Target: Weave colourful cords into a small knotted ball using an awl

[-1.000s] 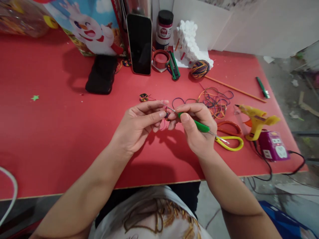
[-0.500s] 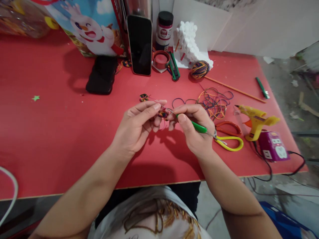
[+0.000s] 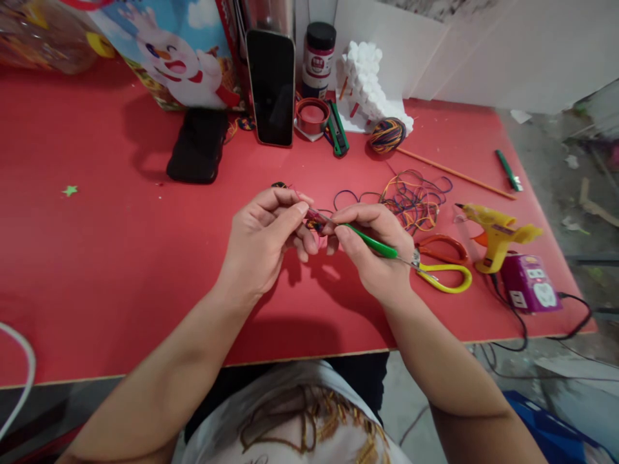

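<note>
Working above the red table (image 3: 145,290), we pinch a small piece of pink, dark and orange yarn work (image 3: 315,223) between the thumb and fingers of our left hand (image 3: 264,235). Our right hand (image 3: 374,248) grips a slim metal hook with a green handle (image 3: 370,241), its front end meeting the yarn between our hands; we cannot tell whether it passes through a loop. Beyond our right hand lies a loose tangle of multicoloured yarn (image 3: 418,198), and farther off a wound ball of striped yarn (image 3: 388,135) beside an orange stick (image 3: 457,173). Just right of that hand we see scissors with red and yellow handles (image 3: 452,289), then a yellow glue gun (image 3: 498,235) near a purple box (image 3: 530,283). Just beyond our left hand, a small dark yarn piece (image 3: 279,185) shows partly; farther away stands an upright black phone (image 3: 271,87).
</note>
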Motion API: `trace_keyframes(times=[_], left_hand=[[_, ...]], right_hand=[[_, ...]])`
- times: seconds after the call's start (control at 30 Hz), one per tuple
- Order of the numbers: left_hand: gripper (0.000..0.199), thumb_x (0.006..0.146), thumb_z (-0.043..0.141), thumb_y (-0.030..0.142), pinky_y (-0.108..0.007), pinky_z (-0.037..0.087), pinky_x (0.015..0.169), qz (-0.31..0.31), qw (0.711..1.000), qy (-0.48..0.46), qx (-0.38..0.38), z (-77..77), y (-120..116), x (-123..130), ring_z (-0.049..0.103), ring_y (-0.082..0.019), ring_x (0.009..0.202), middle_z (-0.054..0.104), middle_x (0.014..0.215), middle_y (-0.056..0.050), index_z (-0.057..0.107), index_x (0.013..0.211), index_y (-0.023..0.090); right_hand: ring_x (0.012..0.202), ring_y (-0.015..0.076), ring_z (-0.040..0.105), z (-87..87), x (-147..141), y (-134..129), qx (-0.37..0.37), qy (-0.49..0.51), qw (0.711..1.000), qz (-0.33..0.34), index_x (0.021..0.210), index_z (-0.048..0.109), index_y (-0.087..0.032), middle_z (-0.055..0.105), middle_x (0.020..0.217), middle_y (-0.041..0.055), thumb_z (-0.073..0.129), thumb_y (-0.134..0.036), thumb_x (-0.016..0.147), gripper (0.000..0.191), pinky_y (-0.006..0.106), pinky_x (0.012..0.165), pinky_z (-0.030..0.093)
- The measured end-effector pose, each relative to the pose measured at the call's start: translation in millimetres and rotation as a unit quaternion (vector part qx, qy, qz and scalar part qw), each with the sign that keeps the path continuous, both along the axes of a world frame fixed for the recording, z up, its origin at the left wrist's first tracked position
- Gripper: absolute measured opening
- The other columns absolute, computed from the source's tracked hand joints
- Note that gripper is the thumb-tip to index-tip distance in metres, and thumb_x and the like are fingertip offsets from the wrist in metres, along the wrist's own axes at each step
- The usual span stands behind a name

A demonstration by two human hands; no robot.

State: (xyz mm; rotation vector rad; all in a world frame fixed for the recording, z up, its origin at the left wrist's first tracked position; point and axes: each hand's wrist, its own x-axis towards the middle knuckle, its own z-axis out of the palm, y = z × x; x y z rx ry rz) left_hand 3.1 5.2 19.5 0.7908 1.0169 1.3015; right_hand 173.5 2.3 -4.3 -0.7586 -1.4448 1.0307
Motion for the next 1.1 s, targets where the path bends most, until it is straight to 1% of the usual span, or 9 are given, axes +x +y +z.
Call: trace_keyframes(times=[0.07, 0.17, 0.37, 0.47, 0.6, 0.7, 0.9, 1.0, 1.1], left_hand=[[0.022, 0.086, 0.087, 0.032, -0.023, 0.046, 0.043, 0.008, 1.000, 0.011, 0.009, -0.8, -0.5, -0.3, 0.065, -0.012, 0.047, 0.073, 0.068, 0.003, 0.068, 0.092, 0.022], [0.031, 0.086, 0.089, 0.039, -0.026, 0.052, 0.049, 0.016, 1.000, 0.020, 0.017, -0.8, -0.6, -2.3, 0.069, -0.014, 0.051, 0.076, 0.074, 0.002, 0.065, 0.098, 0.024], [0.034, 0.086, 0.090, 0.040, -0.028, 0.061, 0.064, -0.018, 1.000, 0.006, 0.022, 1.2, 1.0, -8.3, 0.083, -0.023, 0.083, 0.080, 0.090, -0.001, 0.062, 0.101, 0.027], [0.032, 0.087, 0.089, 0.039, -0.029, 0.064, 0.068, -0.033, 0.999, 0.000, 0.032, 1.9, 1.1, -9.9, 0.084, -0.024, 0.090, 0.081, 0.096, -0.002, 0.063, 0.100, 0.027], [0.028, 0.089, 0.088, 0.038, -0.030, 0.066, 0.069, -0.057, 0.997, -0.002, 0.054, 1.9, 0.2, -10.5, 0.083, -0.021, 0.083, 0.083, 0.102, -0.003, 0.065, 0.099, 0.026], [0.033, 0.087, 0.090, 0.043, -0.030, 0.066, 0.067, -0.058, 0.997, 0.016, 0.051, 0.6, -0.1, -10.1, 0.083, -0.021, 0.077, 0.084, 0.100, -0.005, 0.067, 0.099, 0.024], [0.033, 0.087, 0.090, 0.042, -0.025, 0.063, 0.057, -0.039, 0.995, 0.053, 0.074, -5.9, 2.6, -9.7, 0.078, -0.017, 0.063, 0.082, 0.088, -0.001, 0.065, 0.099, 0.023], [0.032, 0.089, 0.089, 0.042, -0.024, 0.064, 0.054, -0.043, 0.992, 0.063, 0.102, -9.4, 3.3, -10.2, 0.078, -0.017, 0.061, 0.080, 0.082, 0.001, 0.064, 0.100, 0.024], [0.026, 0.091, 0.086, 0.035, -0.027, 0.067, 0.057, -0.043, 0.989, 0.063, 0.129, -10.8, 2.4, -10.9, 0.079, -0.018, 0.063, 0.080, 0.085, 0.000, 0.066, 0.102, 0.024]], right_hand=[[0.074, 0.0130, 0.076, 0.8, 0.1, -0.3, -0.001, -0.008, 1.000, -0.004, 0.107, 0.072, -0.021, 0.080, 0.094, 0.0035, 0.073, -0.026, 0.103, 0.007, 0.029, 0.070, 0.065], [0.072, 0.0128, 0.075, 1.5, 0.8, -0.4, -0.005, -0.013, 1.000, -0.007, 0.105, 0.072, -0.020, 0.079, 0.092, 0.0031, 0.073, -0.027, 0.102, 0.008, 0.028, 0.069, 0.064], [0.071, 0.0122, 0.074, 1.9, 1.6, 0.8, -0.011, 0.001, 1.000, -0.018, 0.106, 0.072, -0.020, 0.078, 0.089, 0.0020, 0.074, -0.027, 0.102, 0.008, 0.028, 0.069, 0.064], [0.068, 0.0113, 0.073, 3.2, 0.6, 1.4, -0.014, 0.020, 0.999, -0.024, 0.103, 0.072, -0.020, 0.078, 0.087, 0.0011, 0.075, -0.025, 0.101, 0.006, 0.026, 0.067, 0.064], [0.067, 0.0116, 0.072, 4.7, -0.2, 1.6, -0.029, 0.039, 0.998, -0.037, 0.102, 0.071, -0.020, 0.078, 0.087, 0.0012, 0.077, -0.029, 0.100, 0.011, 0.027, 0.065, 0.064], [0.067, 0.0117, 0.072, 4.2, 0.3, 1.7, -0.033, 0.042, 0.998, -0.037, 0.103, 0.070, -0.021, 0.078, 0.089, 0.0020, 0.077, -0.032, 0.100, 0.014, 0.028, 0.065, 0.064], [0.068, 0.0108, 0.074, 2.7, 1.3, 0.7, -0.013, 0.054, 0.998, -0.008, 0.107, 0.072, -0.019, 0.079, 0.094, 0.0024, 0.073, -0.024, 0.103, 0.006, 0.027, 0.064, 0.062], [0.068, 0.0114, 0.073, 3.4, 1.2, -0.1, -0.020, 0.038, 0.999, -0.014, 0.107, 0.071, -0.019, 0.079, 0.093, 0.0030, 0.073, -0.027, 0.103, 0.009, 0.027, 0.064, 0.063], [0.067, 0.0118, 0.073, 4.0, 1.0, -0.1, -0.024, 0.036, 0.999, -0.019, 0.106, 0.069, -0.020, 0.079, 0.092, 0.0030, 0.073, -0.029, 0.103, 0.010, 0.028, 0.064, 0.063]])
